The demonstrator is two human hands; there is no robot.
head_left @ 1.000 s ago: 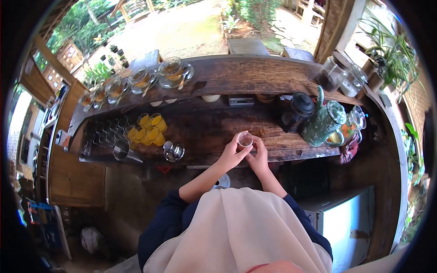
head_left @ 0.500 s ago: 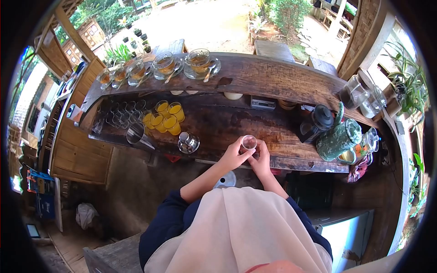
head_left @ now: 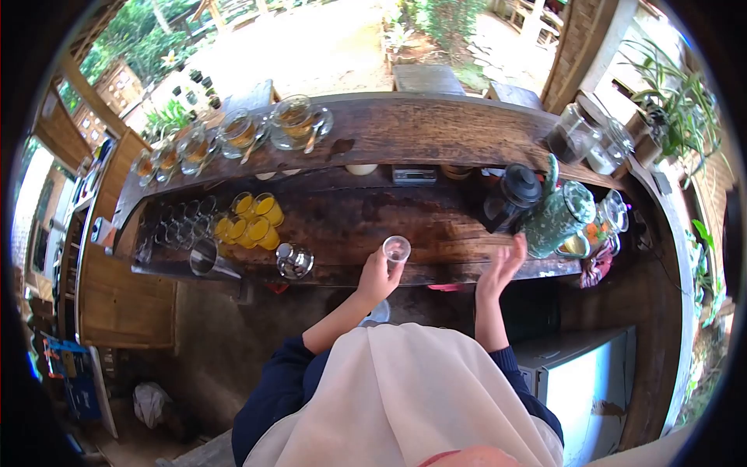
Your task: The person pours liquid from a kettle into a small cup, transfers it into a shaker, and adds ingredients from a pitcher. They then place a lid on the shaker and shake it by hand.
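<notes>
My left hand [head_left: 379, 276] is wrapped round a small clear glass [head_left: 396, 249] above the front edge of the dark wooden counter [head_left: 350, 233]. My right hand [head_left: 502, 270] is raised with its fingers apart and nothing in it, just left of and below a green speckled enamel pitcher [head_left: 562, 218]. Behind that hand stands a French press [head_left: 513, 196] with a black lid. To the left of the held glass is a shiny metal shaker [head_left: 294, 261]. Several glasses of orange drink [head_left: 261, 232] stand grouped farther left.
Empty glasses [head_left: 183, 222] and a metal cup [head_left: 210, 257] are at the counter's left. Glass cups of tea on saucers [head_left: 294, 123] line the upper shelf [head_left: 436, 128]. Jars [head_left: 574, 132] stand at its right end. A small scale [head_left: 414, 175] sits beneath the shelf.
My right hand has let go of the glass and moved right, toward the pitcher, its fingers opening. My left hand still holds the glass. The view has shifted to the right.
</notes>
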